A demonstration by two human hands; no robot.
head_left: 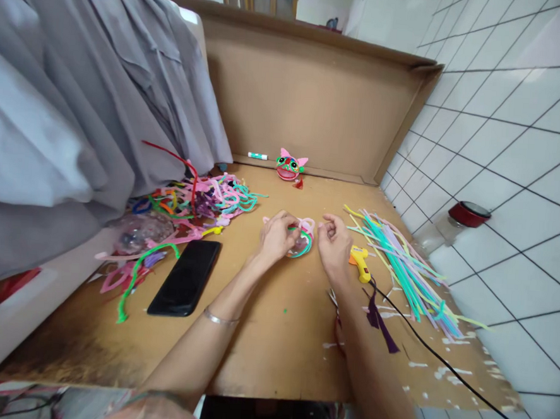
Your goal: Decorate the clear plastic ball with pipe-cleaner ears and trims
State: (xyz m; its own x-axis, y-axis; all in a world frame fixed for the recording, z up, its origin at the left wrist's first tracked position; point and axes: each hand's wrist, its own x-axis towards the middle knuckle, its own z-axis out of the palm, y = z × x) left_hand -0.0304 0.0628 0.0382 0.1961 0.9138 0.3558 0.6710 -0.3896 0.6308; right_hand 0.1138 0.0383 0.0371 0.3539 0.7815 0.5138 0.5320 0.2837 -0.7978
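My left hand (277, 239) is closed on the edge of a small round craft piece of pipe cleaners (306, 241), with pink, green and teal loops around a clear-looking middle. Part of the piece is hidden behind my fingers. Just right of it, my right hand (333, 243) is raised with its fingers curled and fingertips pressed together. Whatever those fingers hold, if anything, is too small to make out. A yellow glue gun (362, 265) lies beside my right hand, its black cord running to the lower right. Scissors (334, 301) lie partly hidden under my right forearm.
A finished animal-face ornament (288, 167) and a white-green tube (257, 155) stand at the back. Tangled pipe cleaners (236, 197) and a black phone (185, 278) lie left. Straight pipe cleaners (407, 268), purple strips (381, 323) and a red-lidded jar (449, 227) are right.
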